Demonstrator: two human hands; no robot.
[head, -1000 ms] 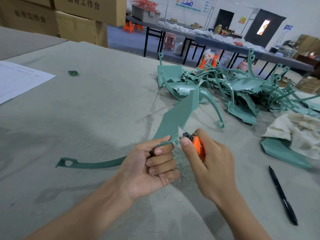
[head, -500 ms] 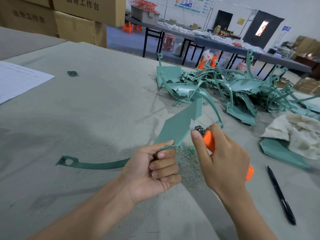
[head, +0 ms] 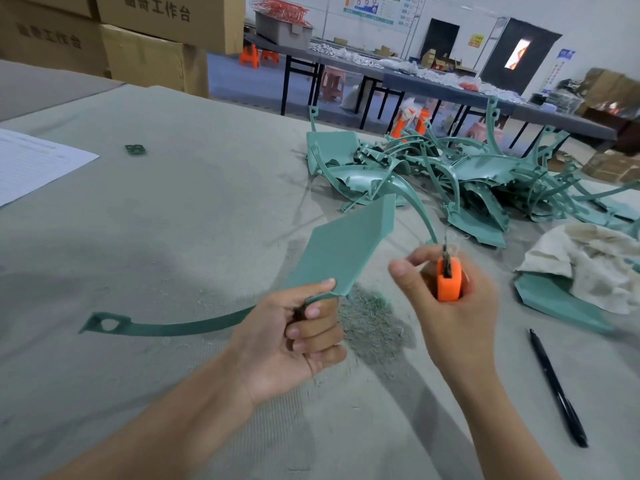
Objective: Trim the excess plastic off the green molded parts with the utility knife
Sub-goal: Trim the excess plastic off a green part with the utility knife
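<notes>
Utility knife (head: 449,278), gripped in our right hand (head: 450,317), has left the green part (head: 343,251) our left hand (head: 294,344) clasps: stroke done.

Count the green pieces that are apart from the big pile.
3: the part the left hand holds, a small piece near the paper, and a flat piece partly under the cloth at right. More may hide under that cloth.

Cardboard boxes (head: 166,27) carry the printed text "曲奇工作台".
</notes>
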